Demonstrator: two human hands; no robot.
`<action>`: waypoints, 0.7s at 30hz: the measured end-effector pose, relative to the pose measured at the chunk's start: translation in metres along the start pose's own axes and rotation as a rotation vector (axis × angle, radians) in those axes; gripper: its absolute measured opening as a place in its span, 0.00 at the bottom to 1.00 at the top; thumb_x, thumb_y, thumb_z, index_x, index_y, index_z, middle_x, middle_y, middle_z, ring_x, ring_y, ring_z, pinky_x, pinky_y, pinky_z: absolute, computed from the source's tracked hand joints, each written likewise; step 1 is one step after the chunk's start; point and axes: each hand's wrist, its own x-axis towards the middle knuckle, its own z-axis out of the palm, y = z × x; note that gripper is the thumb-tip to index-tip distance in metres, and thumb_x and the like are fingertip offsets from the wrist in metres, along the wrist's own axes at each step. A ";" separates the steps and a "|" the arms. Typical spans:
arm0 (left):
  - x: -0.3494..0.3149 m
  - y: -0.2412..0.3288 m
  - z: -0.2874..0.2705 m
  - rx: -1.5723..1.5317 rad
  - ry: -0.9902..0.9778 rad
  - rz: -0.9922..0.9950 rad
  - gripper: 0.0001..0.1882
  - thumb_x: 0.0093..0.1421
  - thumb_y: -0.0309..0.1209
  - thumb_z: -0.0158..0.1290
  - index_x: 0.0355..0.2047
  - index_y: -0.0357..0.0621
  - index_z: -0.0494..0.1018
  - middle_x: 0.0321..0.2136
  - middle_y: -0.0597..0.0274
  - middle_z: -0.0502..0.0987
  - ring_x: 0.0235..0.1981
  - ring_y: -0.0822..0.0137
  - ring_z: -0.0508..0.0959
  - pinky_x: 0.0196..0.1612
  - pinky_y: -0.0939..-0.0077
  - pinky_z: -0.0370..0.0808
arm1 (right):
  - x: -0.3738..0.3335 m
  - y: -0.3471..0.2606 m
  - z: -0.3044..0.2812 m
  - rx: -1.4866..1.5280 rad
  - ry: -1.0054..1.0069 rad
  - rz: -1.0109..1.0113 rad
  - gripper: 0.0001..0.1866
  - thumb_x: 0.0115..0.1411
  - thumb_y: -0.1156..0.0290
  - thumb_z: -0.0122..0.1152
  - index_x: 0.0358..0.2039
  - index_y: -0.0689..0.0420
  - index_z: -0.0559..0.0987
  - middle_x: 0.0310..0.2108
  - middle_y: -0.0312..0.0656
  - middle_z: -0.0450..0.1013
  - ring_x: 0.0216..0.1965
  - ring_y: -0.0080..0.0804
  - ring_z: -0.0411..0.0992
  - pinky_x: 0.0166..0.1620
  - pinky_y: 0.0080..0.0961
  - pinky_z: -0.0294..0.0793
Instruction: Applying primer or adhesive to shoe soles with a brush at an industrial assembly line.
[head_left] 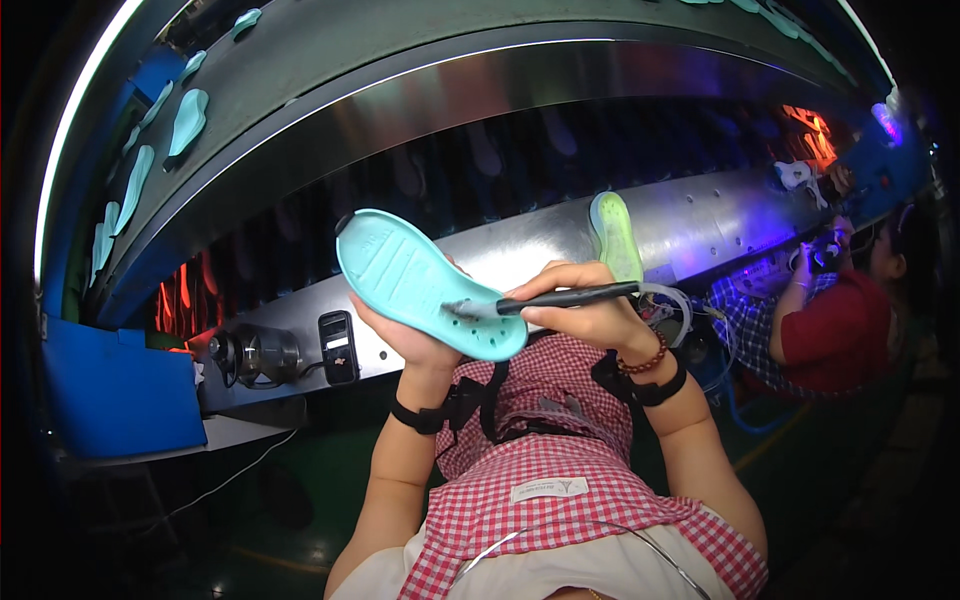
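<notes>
A turquoise shoe sole (400, 270) with a raised rim and small holes rests tilted on my left hand (412, 338). The left palm and fingers support it from beneath, partly hidden by it. Between the fingers of my right hand (585, 312) is a black-handled brush (570, 298) with a thin tube at its back end. Its pale bristles touch the sole's inner face near the holes. A yellow-green sole (617, 238) lies on the metal ledge just beyond my right hand.
Several turquoise soles (188, 122) lie on the dark conveyor belt (330, 62) at the upper left. A glass jar (272, 352) and a black phone-like device (338, 346) stand on the metal ledge (480, 250). Orange-lit openings show at both ends. At right, a person in red (835, 320) works.
</notes>
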 end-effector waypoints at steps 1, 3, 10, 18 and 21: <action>0.000 0.002 0.007 0.010 -0.015 0.052 0.42 0.54 0.65 0.20 0.44 0.41 0.66 0.30 0.49 0.73 0.28 0.55 0.73 0.33 0.63 0.73 | -0.001 0.003 0.000 -0.110 -0.093 -0.084 0.12 0.46 0.76 0.63 0.34 0.59 0.79 0.28 0.41 0.75 0.30 0.24 0.72 0.34 0.18 0.71; -0.001 0.006 0.007 0.005 -0.049 0.113 0.43 0.53 0.66 0.19 0.44 0.41 0.65 0.30 0.49 0.73 0.27 0.56 0.74 0.31 0.63 0.73 | -0.011 0.001 0.004 -0.225 -0.220 -0.196 0.13 0.45 0.78 0.63 0.34 0.57 0.79 0.28 0.42 0.75 0.30 0.24 0.72 0.34 0.18 0.70; 0.003 0.012 0.010 0.078 0.023 0.218 0.44 0.52 0.67 0.21 0.48 0.42 0.64 0.32 0.48 0.73 0.31 0.54 0.74 0.36 0.60 0.71 | -0.009 0.007 -0.003 -0.114 0.017 -0.041 0.12 0.45 0.80 0.63 0.34 0.60 0.79 0.30 0.43 0.75 0.30 0.26 0.73 0.36 0.20 0.72; -0.003 0.021 0.019 0.159 0.040 0.186 0.45 0.52 0.68 0.21 0.49 0.41 0.63 0.34 0.46 0.72 0.31 0.54 0.73 0.34 0.62 0.72 | -0.011 0.010 -0.003 0.036 -0.022 0.068 0.10 0.47 0.79 0.62 0.34 0.62 0.78 0.32 0.42 0.75 0.34 0.24 0.73 0.39 0.20 0.72; -0.003 0.026 0.013 0.144 -0.121 0.165 0.45 0.52 0.68 0.21 0.49 0.41 0.63 0.34 0.46 0.72 0.31 0.54 0.73 0.35 0.62 0.72 | -0.013 0.011 0.002 -0.104 -0.251 -0.241 0.11 0.47 0.80 0.61 0.34 0.62 0.77 0.33 0.43 0.75 0.34 0.25 0.72 0.41 0.21 0.72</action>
